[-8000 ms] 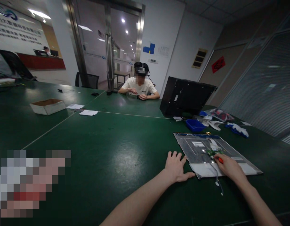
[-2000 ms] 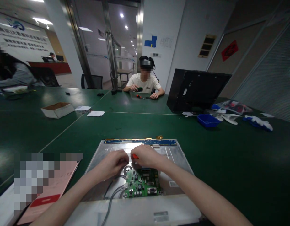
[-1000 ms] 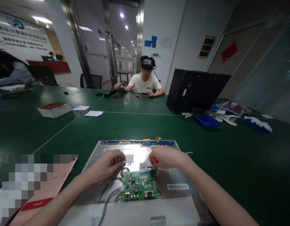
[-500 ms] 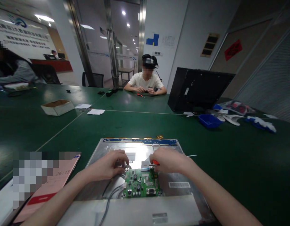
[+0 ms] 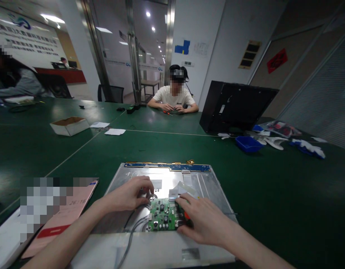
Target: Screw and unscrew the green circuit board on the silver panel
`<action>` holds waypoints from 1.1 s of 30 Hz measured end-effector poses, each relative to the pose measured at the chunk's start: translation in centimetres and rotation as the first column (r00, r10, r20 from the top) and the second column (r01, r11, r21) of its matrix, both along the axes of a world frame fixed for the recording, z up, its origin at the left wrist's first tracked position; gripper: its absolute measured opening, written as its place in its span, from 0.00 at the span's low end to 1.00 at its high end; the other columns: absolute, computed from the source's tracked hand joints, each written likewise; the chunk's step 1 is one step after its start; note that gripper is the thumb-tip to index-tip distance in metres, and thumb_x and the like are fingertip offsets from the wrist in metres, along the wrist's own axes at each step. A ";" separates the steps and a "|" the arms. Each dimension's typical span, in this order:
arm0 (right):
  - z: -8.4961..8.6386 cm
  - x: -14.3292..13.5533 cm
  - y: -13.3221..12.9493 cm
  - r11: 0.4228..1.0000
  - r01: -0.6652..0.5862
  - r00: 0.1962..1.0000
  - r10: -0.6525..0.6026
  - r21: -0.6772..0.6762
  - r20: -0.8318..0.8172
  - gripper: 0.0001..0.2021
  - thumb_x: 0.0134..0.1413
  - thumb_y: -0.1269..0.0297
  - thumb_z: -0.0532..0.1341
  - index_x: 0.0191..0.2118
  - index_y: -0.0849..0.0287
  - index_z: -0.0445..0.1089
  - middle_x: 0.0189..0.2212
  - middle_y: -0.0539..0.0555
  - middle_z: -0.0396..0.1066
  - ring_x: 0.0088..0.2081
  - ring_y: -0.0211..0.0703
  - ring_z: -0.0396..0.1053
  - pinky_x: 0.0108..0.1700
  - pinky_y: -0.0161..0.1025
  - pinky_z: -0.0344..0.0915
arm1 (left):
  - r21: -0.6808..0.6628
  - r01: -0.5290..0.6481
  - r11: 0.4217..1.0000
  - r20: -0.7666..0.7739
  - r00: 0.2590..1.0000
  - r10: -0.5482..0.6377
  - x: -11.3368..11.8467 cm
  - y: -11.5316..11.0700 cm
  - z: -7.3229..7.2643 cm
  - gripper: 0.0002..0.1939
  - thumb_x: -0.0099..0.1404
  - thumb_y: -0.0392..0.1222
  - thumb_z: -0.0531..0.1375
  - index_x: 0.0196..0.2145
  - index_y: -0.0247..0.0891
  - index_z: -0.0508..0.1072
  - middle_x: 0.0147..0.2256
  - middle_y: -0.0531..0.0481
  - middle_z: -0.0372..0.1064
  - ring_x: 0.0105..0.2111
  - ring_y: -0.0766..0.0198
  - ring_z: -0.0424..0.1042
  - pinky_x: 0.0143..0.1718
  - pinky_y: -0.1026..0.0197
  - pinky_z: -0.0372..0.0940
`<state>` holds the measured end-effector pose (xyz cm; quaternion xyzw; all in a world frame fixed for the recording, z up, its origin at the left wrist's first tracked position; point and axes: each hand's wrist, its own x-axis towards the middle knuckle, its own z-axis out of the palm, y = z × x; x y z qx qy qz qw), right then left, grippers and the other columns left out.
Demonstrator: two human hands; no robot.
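A green circuit board (image 5: 164, 215) lies on the metal back of a flat display panel (image 5: 217, 183). At the board's upper left corner, my left hand (image 5: 136, 192) has its fingers curled together beside a looped cable; what they pinch is mostly hidden. My right hand (image 5: 200, 218) reaches over the board's right side, index finger on the upper edge and thumb by the lower. Tucked in that palm is a screwdriver with a red handle (image 5: 187, 215), its thin shaft poking out to the right. Grey cables (image 5: 130, 243) run from the board's left side towards me.
Left of the panel lies a phone, partly blurred out, on a pink sheet (image 5: 63, 220). Farther off are an open cardboard box (image 5: 68, 126), white papers (image 5: 115, 131), a blue tray (image 5: 248, 144), gloves (image 5: 307, 147) and a large black monitor housing (image 5: 236, 106). Another person (image 5: 175, 95) sits opposite.
My right hand has moved down from the board's upper right corner to its right side, fingers spreading over the edge. The ribbon cable's flap now shows. My left hand has barely moved.
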<state>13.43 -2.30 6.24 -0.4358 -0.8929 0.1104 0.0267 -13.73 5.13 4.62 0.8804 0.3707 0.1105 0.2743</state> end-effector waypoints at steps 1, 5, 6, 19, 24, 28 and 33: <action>0.0 0.1 0.1 1.000 -0.016 1.000 0.016 0.002 -0.006 0.24 0.51 0.55 0.61 0.53 0.58 0.64 0.45 0.60 0.70 0.39 0.52 0.71 0.33 0.42 0.61 | 0.001 -0.002 1.000 0.001 1.000 0.002 0.0 0.0 0.0 0.06 0.58 0.36 0.61 0.35 0.39 0.71 0.34 0.51 0.67 0.34 0.60 0.65 0.35 0.59 0.58; 0.4 0.6 0.5 0.997 -0.079 0.997 0.079 -0.010 -0.026 0.16 0.54 0.55 0.58 0.45 0.57 0.69 0.37 0.55 0.73 0.33 0.46 0.70 0.29 0.39 0.55 | -0.001 -0.004 1.000 0.019 1.000 0.004 -0.1 0.1 0.0 0.06 0.58 0.37 0.61 0.36 0.39 0.71 0.34 0.51 0.67 0.34 0.60 0.65 0.35 0.60 0.58; 0.5 0.7 0.6 0.996 -0.084 0.996 0.084 -0.021 -0.040 0.15 0.54 0.55 0.57 0.44 0.57 0.70 0.35 0.54 0.73 0.31 0.45 0.69 0.29 0.39 0.54 | -0.002 -0.001 1.000 0.026 1.000 0.001 -0.1 0.1 0.0 0.06 0.58 0.37 0.61 0.36 0.39 0.71 0.34 0.51 0.67 0.34 0.60 0.65 0.35 0.60 0.58; 1.2 1.9 3.1 0.992 -0.080 0.979 0.058 -0.103 -0.196 0.17 0.64 0.54 0.51 0.35 0.59 0.71 0.22 0.49 0.67 0.23 0.35 0.59 0.29 0.35 0.52 | 0.032 -0.032 0.999 0.067 0.997 0.030 -0.7 0.7 -0.5 0.06 0.60 0.39 0.60 0.36 0.38 0.72 0.32 0.51 0.68 0.32 0.61 0.66 0.33 0.61 0.57; 1.3 1.9 2.8 0.993 -0.066 0.981 0.047 -0.095 -0.190 0.17 0.64 0.54 0.51 0.36 0.59 0.71 0.23 0.50 0.68 0.24 0.36 0.61 0.32 0.36 0.54 | 0.045 -0.043 0.998 0.070 0.997 0.040 -0.8 0.9 -0.6 0.06 0.62 0.42 0.60 0.36 0.38 0.73 0.32 0.51 0.68 0.31 0.62 0.66 0.32 0.61 0.57; 1.4 1.9 2.1 0.994 -0.066 0.989 0.053 -0.090 -0.136 0.16 0.65 0.54 0.51 0.38 0.58 0.71 0.25 0.51 0.71 0.26 0.37 0.65 0.32 0.37 0.56 | 0.046 -0.033 0.998 0.057 0.998 0.030 -0.7 0.8 -0.5 0.06 0.61 0.41 0.60 0.36 0.38 0.73 0.32 0.51 0.68 0.31 0.61 0.66 0.32 0.61 0.58; 0.5 1.5 0.4 0.996 -0.094 0.996 0.094 -0.001 -0.006 0.12 0.60 0.55 0.57 0.43 0.56 0.70 0.35 0.52 0.75 0.31 0.43 0.72 0.30 0.38 0.59 | 0.067 -0.035 0.997 0.092 0.995 0.029 0.0 0.3 -0.5 0.06 0.64 0.40 0.58 0.38 0.39 0.72 0.34 0.50 0.69 0.33 0.61 0.67 0.35 0.60 0.59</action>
